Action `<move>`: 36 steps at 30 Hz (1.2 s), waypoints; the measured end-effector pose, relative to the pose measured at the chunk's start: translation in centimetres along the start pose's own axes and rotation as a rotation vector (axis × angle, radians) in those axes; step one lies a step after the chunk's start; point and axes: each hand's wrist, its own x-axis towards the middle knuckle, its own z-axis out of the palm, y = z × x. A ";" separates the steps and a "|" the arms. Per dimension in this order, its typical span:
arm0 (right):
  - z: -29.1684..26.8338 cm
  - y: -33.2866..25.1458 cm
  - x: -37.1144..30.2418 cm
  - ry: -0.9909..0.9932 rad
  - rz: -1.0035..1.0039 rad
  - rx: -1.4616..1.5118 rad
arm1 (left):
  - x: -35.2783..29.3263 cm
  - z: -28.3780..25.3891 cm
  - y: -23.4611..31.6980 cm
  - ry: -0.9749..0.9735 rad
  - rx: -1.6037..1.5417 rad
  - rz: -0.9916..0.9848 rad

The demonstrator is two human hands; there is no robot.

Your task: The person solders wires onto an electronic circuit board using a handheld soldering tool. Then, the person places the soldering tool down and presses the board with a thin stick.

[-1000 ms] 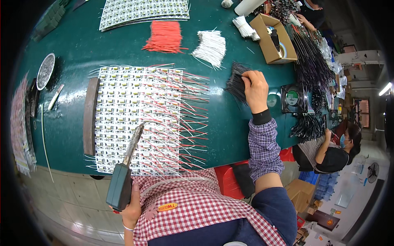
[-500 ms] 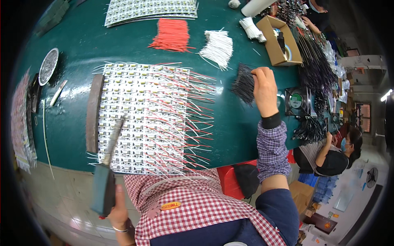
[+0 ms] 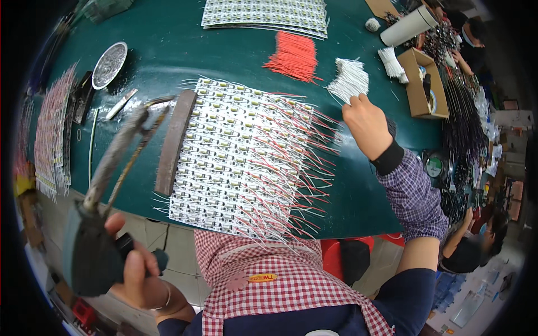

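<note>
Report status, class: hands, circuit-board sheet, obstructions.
Left hand gripping soldering gun. Right hand at white wires. Circuit-board sheet flat, brown bar along its left edge.

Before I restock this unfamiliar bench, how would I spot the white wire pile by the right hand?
On the green table, find the wired board sheet. Beyond its upper right corner, the white wire pile lies right of the red pile, with the right hand at its near edge. It fans wider than the white bundle by the box.

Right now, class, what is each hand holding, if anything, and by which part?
Left hand: soldering gun, by its handle. Right hand: at the white wires; grip cannot be told.
</note>
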 end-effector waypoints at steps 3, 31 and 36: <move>-2.1 0.2 0.7 -0.012 0.029 0.059 | 0.3 2.1 -0.6 -0.039 -0.087 -0.104; 0.3 -9.4 7.3 0.445 0.054 0.801 | 2.3 10.6 -5.4 -0.497 0.121 -0.135; 0.3 -9.4 7.3 0.445 0.060 0.806 | 2.4 11.3 -6.0 -0.523 0.117 -0.090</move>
